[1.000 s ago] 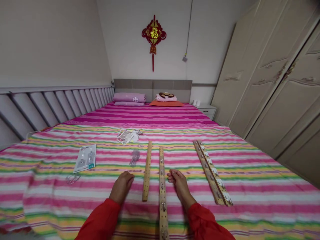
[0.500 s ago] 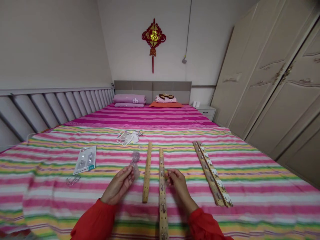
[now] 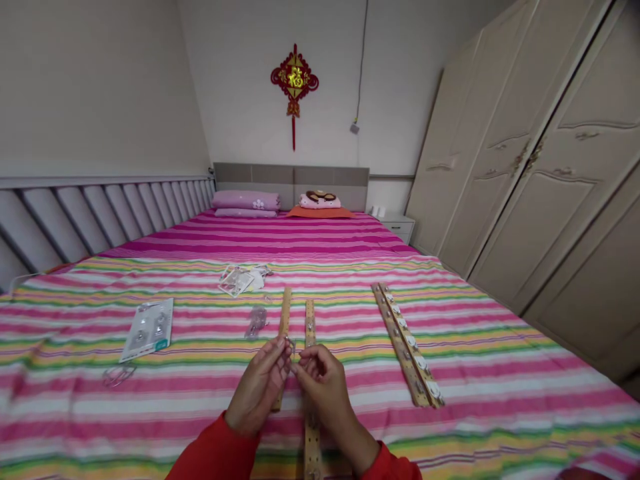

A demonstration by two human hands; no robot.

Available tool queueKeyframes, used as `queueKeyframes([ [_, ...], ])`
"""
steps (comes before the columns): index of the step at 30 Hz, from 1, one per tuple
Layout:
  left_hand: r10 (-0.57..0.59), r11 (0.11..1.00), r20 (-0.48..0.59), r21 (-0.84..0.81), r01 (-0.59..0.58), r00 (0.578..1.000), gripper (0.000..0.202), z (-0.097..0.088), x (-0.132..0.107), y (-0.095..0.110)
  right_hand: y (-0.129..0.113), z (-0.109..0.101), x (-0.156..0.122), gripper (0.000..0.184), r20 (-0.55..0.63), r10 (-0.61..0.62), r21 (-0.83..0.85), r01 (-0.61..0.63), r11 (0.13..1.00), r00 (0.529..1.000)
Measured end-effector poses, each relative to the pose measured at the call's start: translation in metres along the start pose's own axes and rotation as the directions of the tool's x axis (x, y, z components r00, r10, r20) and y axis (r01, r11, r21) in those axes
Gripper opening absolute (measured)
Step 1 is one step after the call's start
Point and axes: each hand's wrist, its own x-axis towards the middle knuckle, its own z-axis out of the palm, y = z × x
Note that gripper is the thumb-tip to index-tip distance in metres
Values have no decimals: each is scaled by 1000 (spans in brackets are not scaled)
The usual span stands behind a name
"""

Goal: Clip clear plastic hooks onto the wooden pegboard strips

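Note:
My left hand (image 3: 261,385) is closed in a pinch on a small shiny piece (image 3: 293,346), too small to name. The fingertips of my right hand (image 3: 324,387) are pinched together at that same piece; whether they hold a second part is hidden. Both hands are above two narrow perforated wooden strips. The bare left strip (image 3: 285,313) passes behind my left hand. Small shiny fittings sit along the right strip (image 3: 311,319), which my right hand partly covers. Just beyond my left hand lies a little heap of clear plastic bits (image 3: 257,322).
Two more strips (image 3: 407,347) lie to the right, one bearing white discs. On the left are a clear-fronted package (image 3: 148,328) and a loose wire-like piece (image 3: 119,376). Opened packaging (image 3: 240,279) lies farther back on the striped bedsheet (image 3: 200,373).
My left hand has left the clear plastic heap and moved right. My right hand has moved left, so both now meet at the small shiny piece. The view has shifted slightly right.

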Motion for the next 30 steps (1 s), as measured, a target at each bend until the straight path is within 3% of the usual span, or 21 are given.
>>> queueKeyframes([
  [14,75,988,27,135,-77,997,27,8,-9,-16,-10,-10,3,26,-68,64,157,-53,986,996],
  [24,28,984,53,177,-37,998,27,12,-15,-15,-5,-11,5,26,-33,86,208,-77,975,996],
  [27,93,940,91,321,-117,992,23,8,-14,-15,-2,-14,5,25,-22,85,211,-78,974,996],
  [30,202,787,199,550,-280,959,17,3,-11,-10,0,-17,4,24,-32,76,182,-69,981,997],
])
